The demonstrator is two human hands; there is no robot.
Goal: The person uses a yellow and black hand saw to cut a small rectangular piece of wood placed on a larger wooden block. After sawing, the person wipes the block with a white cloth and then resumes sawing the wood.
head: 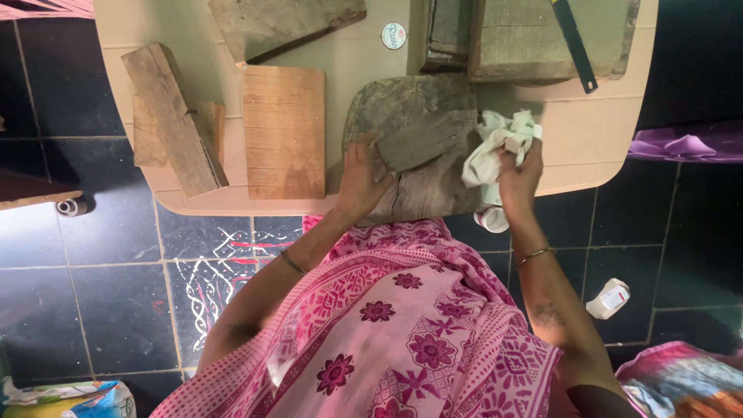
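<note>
White cloth [495, 143] bunched in right hand [520, 174].

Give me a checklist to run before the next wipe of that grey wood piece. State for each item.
1. Left hand steadies the small grey wood piece: ok, fingers rest on its left end.
2. Right hand has a grip on the white cloth: ok, cloth is bunched in the fingers.
3. Cloth reaches the wood: ok, it lies against the piece's right end.
4. Large grey slab underneath sits fully on the table: not ok, its near edge overhangs the table edge.
5. Small pale bottle below the right hand is secure: cannot tell, the hand hides how it is held.
</note>
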